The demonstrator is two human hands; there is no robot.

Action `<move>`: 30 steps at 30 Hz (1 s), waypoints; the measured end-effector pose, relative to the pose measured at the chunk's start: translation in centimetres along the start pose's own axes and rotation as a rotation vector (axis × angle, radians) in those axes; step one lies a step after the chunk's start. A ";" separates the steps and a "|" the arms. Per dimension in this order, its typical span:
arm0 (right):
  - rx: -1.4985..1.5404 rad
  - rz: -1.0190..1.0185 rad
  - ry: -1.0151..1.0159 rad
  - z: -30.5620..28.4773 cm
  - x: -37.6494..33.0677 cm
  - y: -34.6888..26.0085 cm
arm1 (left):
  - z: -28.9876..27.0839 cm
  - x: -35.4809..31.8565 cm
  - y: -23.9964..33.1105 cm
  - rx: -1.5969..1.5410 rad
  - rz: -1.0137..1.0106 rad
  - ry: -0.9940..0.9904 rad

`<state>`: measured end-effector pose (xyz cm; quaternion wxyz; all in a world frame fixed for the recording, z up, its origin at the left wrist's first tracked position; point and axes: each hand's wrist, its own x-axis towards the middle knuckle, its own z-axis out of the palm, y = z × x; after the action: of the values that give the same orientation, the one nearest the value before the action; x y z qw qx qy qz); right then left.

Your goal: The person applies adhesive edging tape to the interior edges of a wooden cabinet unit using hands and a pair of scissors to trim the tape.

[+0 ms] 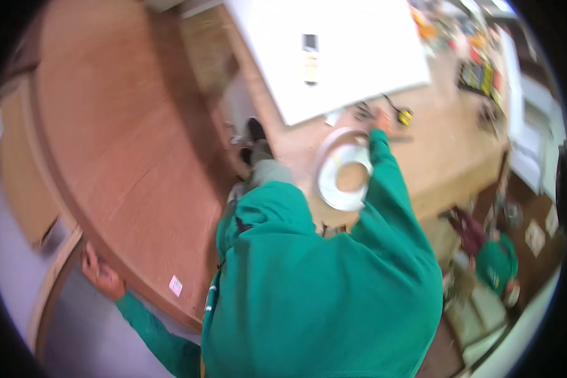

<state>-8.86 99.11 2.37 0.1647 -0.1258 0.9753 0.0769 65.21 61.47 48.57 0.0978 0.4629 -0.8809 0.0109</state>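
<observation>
My right hand [381, 121], smeared by motion, reaches over the wooden worktable [447, 157]. Next to it lie a dark tool [363, 112], too blurred to name, and a yellow tape measure [404, 117]. A thin grey strip-like thing [400, 138] is by the wrist. Nearer to me is a roll of white edge-banding-like strip [329, 183], beside my right sleeve. Far to the left, my left hand [103, 274] is at the outer edge of a large reddish-brown wooden panel [126, 126]. Its fingers look apart, with nothing visible in them; whether it touches the panel is unclear.
A white board [359, 57] with a dark-and-pale label-like item [310, 60] covers the table's far part. Coloured clutter and a black-yellow box [475, 77] crowd the right side. Another person in green [496, 263] is at the lower right. A cardboard-coloured panel [25, 170] stands far left.
</observation>
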 end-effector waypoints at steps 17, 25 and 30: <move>0.569 -0.008 0.370 -5.8 -5.7 -4.5 | -1.2 1.6 2.7 -0.328 -0.069 0.285; 0.724 -1.647 0.390 -29.9 -32.2 -30.5 | -6.6 0.5 8.5 -0.821 -0.075 0.290; 0.607 -2.355 0.352 -38.2 -47.3 -37.9 | -7.7 -2.3 10.5 -0.839 -0.062 0.052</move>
<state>33.07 65.91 50.00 0.0223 -0.8947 0.2537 -0.3669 59.11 70.18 56.47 0.3002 0.4087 -0.7919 -0.3400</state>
